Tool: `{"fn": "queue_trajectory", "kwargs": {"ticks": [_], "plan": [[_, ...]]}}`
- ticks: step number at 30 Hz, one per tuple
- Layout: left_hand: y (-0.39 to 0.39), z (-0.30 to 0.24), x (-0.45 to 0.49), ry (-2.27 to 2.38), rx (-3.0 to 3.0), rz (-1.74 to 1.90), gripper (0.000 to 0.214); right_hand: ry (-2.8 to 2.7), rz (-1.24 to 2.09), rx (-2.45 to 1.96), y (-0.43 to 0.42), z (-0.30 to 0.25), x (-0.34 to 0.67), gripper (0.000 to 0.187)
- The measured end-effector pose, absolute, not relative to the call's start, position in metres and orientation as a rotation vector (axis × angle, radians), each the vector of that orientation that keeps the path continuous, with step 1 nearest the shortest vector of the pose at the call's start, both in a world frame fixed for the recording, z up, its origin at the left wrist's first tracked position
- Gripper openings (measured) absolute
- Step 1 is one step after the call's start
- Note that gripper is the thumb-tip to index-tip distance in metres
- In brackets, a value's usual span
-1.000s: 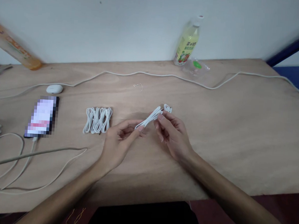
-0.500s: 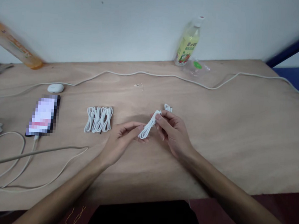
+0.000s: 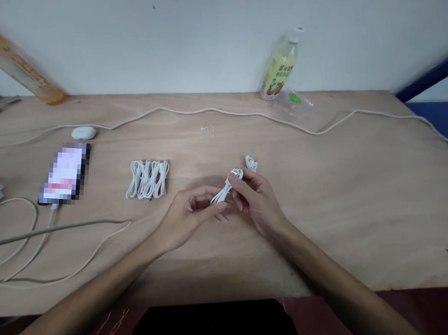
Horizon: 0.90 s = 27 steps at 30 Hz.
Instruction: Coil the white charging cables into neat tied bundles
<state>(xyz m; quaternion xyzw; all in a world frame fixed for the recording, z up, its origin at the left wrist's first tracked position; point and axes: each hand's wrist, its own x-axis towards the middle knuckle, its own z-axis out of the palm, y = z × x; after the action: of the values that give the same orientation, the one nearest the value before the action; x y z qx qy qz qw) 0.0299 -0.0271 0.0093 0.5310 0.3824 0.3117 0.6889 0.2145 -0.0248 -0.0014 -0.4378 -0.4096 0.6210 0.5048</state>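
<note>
A folded white cable (image 3: 225, 190) is held between both hands above the middle of the wooden table (image 3: 359, 196). My left hand (image 3: 188, 217) pinches its lower end with thumb and fingers curled. My right hand (image 3: 256, 197) grips the upper end, and a small loop of the cable sticks out behind the fingers. To the left, a row of several bundled white cables (image 3: 148, 178) lies flat on the table, apart from both hands.
A phone (image 3: 65, 173) lies at the left with a charging cord plugged in. A white oval case (image 3: 83, 132) sits behind it. A long white cord (image 3: 227, 112) crosses the back of the table. A yellow drink bottle (image 3: 281, 65) and clear wrapper (image 3: 293, 102) stand by the wall.
The cable bundle has been folded shorter and tilted more upright. My left hand has moved right and closer to my right hand.
</note>
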Motion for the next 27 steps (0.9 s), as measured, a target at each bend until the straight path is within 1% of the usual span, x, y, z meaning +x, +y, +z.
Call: {"fn": "queue_trajectory", "kwargs": {"ticks": [5, 9, 22, 27], "plan": [[-0.0248, 0.014, 0.0279, 0.81, 1.134, 0.621, 0.036, -0.963, 1.521, -1.017, -0.025, -0.0027, 0.2158, 0.042], [-0.0248, 0.0137, 0.0268, 0.812, 1.135, 0.614, 0.037, -0.96, 1.516, -1.031, -0.0249, -0.0042, 0.2172, 0.041], [-0.0272, 0.0137, 0.029, 0.922, 1.262, 0.703, 0.027, -0.991, 1.447, -1.062, -0.0253, -0.0057, 0.216, 0.04], [-0.0297, 0.0099, 0.0301, 0.887, 1.249, 0.715, 0.029, -0.993, 1.375, -1.099, -0.024, -0.0085, 0.215, 0.041]]}}
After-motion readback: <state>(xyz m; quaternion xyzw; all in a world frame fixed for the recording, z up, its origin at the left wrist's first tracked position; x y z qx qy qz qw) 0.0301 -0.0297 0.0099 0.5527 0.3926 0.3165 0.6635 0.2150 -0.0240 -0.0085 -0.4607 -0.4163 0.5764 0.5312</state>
